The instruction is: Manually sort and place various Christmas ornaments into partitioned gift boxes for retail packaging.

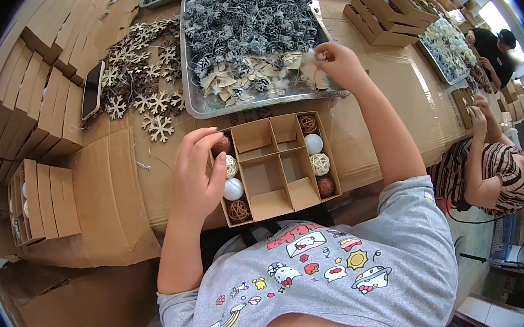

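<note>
My left hand point(196, 170) is curled over the left wall of a divided cardboard box point(271, 208), its fingers by a brown glitter ball point(222, 144) and its thumb by a cream woven ball point(231, 166). Below these in the left column sit a white ball point(233, 189) and a brown woven ball point(239, 212). The right column holds a similar set, including a white ball point(314, 143). The middle compartments are bare. Over the near right part of a metal tray point(238, 108), my right hand point(338, 66) is pinched on something small and pale. Frosted pine cones point(248, 20) and beige flat pieces fill that tray.
Wooden snowflakes point(161, 128) lie in a pile left of the tray, beside a phone point(93, 90). Stacked cardboard boxes point(49, 114) line the left side. More filled boxes point(386, 16) stand at the far right. Two other people point(490, 173) are at the right.
</note>
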Demonstrator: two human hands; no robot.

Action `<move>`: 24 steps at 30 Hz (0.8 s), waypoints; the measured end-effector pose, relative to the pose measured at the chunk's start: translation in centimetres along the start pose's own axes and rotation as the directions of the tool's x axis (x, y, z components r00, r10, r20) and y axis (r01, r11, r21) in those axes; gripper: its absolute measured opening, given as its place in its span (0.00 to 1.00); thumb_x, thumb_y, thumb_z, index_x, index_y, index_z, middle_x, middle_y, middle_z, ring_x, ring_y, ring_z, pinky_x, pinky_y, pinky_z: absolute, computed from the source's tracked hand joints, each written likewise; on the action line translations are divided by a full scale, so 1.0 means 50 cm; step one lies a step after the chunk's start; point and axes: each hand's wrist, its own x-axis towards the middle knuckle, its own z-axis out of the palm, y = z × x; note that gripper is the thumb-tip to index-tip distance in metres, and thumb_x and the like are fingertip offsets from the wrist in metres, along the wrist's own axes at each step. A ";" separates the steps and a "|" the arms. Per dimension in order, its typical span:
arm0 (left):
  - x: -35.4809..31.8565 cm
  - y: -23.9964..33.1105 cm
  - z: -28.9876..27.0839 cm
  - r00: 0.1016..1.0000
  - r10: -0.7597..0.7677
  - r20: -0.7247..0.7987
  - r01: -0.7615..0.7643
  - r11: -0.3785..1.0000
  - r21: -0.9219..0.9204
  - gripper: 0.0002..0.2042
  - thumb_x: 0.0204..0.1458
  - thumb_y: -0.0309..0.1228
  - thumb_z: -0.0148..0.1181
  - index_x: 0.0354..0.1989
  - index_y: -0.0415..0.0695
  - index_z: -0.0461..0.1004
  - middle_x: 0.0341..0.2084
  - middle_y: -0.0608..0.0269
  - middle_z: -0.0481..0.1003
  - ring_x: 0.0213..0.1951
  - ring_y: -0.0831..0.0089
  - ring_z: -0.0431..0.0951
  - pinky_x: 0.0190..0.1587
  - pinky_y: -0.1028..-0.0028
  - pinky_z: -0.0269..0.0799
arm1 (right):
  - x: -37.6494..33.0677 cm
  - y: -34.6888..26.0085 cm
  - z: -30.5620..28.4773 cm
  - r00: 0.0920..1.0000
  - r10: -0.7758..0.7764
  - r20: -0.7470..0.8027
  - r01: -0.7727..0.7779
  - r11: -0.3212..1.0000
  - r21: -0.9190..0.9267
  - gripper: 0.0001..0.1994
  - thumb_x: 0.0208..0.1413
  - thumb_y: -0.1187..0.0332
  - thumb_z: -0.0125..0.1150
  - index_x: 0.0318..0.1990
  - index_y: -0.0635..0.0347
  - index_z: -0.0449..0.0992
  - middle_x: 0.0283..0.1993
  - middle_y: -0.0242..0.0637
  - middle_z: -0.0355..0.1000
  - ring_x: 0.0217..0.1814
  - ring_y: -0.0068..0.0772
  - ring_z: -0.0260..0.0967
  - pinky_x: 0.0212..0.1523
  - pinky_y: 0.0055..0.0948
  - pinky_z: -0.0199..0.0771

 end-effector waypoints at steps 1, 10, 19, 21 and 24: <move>0.017 0.009 0.001 1.000 0.019 0.023 -0.019 1.000 -0.012 0.13 0.48 0.22 0.55 0.43 0.40 0.69 0.43 0.54 0.69 0.44 0.57 0.71 0.46 0.64 0.67 | 0.002 0.007 -0.003 1.000 -0.009 -0.011 0.010 0.992 0.127 0.16 0.45 0.74 0.63 0.44 0.57 0.74 0.31 0.37 0.72 0.32 0.28 0.68 0.36 0.25 0.69; 0.208 0.029 0.117 0.957 0.163 0.240 -0.125 0.978 -0.168 0.13 0.49 0.26 0.55 0.44 0.39 0.70 0.39 0.54 0.72 0.42 0.57 0.72 0.47 0.68 0.68 | -0.009 0.000 -0.049 0.984 -0.113 -0.139 0.143 0.964 0.225 0.10 0.47 0.75 0.60 0.39 0.61 0.76 0.31 0.34 0.73 0.33 0.24 0.68 0.38 0.24 0.69; 0.330 -0.016 0.317 0.848 -0.002 0.530 -0.145 0.961 0.236 0.19 0.47 0.39 0.59 0.46 0.43 0.73 0.44 0.51 0.71 0.49 0.54 0.70 0.50 0.58 0.67 | -0.027 0.009 -0.055 0.991 -0.035 0.127 0.070 0.955 -0.289 0.13 0.43 0.65 0.63 0.38 0.58 0.78 0.39 0.43 0.75 0.44 0.44 0.71 0.44 0.35 0.70; 0.330 -0.012 0.349 0.800 -0.089 0.593 -0.129 0.940 0.315 0.18 0.47 0.40 0.59 0.44 0.43 0.74 0.44 0.51 0.71 0.49 0.54 0.70 0.50 0.58 0.67 | -0.028 0.029 -0.042 0.982 0.051 0.181 0.007 0.952 -0.306 0.15 0.40 0.63 0.64 0.38 0.56 0.78 0.38 0.42 0.75 0.44 0.43 0.71 0.45 0.36 0.70; 0.340 -0.012 0.371 0.778 -0.191 0.599 -0.046 0.933 0.358 0.18 0.46 0.40 0.60 0.43 0.44 0.73 0.42 0.51 0.74 0.48 0.55 0.72 0.49 0.56 0.67 | -0.042 0.024 -0.035 0.996 0.016 0.092 0.004 0.978 -0.208 0.16 0.39 0.70 0.66 0.39 0.62 0.76 0.29 0.39 0.72 0.32 0.35 0.69 0.35 0.31 0.69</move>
